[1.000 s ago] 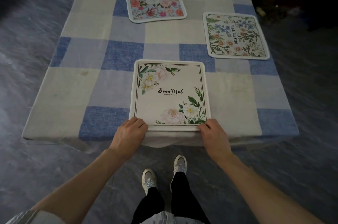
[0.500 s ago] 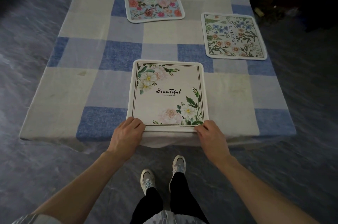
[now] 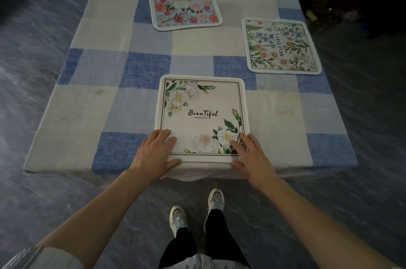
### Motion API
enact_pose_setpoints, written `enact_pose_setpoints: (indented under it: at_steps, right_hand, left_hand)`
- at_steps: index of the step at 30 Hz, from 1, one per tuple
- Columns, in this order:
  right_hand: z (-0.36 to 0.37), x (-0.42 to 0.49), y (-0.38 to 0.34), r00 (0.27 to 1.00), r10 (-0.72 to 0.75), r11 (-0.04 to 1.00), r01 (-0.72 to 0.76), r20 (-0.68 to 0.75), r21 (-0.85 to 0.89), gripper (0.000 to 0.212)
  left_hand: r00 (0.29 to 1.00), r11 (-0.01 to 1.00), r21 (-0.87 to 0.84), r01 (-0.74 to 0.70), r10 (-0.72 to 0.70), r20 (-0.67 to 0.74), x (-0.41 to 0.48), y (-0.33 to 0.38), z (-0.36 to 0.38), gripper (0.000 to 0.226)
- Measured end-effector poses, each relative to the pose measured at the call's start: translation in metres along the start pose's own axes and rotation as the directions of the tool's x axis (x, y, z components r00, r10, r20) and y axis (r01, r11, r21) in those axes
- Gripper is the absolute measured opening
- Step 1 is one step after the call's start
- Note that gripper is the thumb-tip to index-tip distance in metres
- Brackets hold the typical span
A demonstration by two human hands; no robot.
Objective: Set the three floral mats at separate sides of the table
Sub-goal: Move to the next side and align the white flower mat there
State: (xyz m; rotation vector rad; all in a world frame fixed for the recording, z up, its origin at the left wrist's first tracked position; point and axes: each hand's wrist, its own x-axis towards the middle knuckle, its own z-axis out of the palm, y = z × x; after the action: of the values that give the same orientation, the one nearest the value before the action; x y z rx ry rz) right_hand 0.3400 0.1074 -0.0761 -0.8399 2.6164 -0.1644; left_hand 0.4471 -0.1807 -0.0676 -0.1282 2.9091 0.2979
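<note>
Both hands slid fwd since prev. frame: left hand (image 3: 157, 152) & right hand (image 3: 252, 155) now lie spread flat on near corners of white square peony-print fabric mat (image 3: 202, 112), prob. smoothing it flush w/ near edge of blue-checked table (image 3: 109, 104).

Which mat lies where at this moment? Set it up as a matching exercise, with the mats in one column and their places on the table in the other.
Mats
1. white mat with script lettering
2. rose mat on a pale blue ground
3. wildflower mat with sideways lettering

Places
A. right side of the table
B. near edge, under the left hand and right hand
C. far side

Pairs: 1-B, 2-C, 3-A
</note>
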Motion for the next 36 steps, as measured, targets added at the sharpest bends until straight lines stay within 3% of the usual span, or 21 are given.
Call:
enact_pose_setpoints:
  at_steps: [3,15,36]
  right_hand:
    - [-0.002,0.001,0.001,1.000,-0.016,1.000,0.015,0.016,0.020,0.062]
    - [0.002,-0.002,-0.004,0.999,0.037,0.997,-0.037,0.007,0.061,0.060]
    - [0.000,0.005,0.003,0.994,0.046,0.977,-0.024,-0.097,0.210,0.060]
  left_hand:
    - [1.000,1.000,0.018,0.000,-0.001,0.017,0.000,-0.001,0.003,0.070]
    - [0.995,1.000,-0.003,-0.027,0.026,-0.094,-0.002,0.002,0.010,0.053]
    - [0.984,0.977,-0.208,0.040,-0.075,-0.164,0.000,0.005,0.015,0.049]
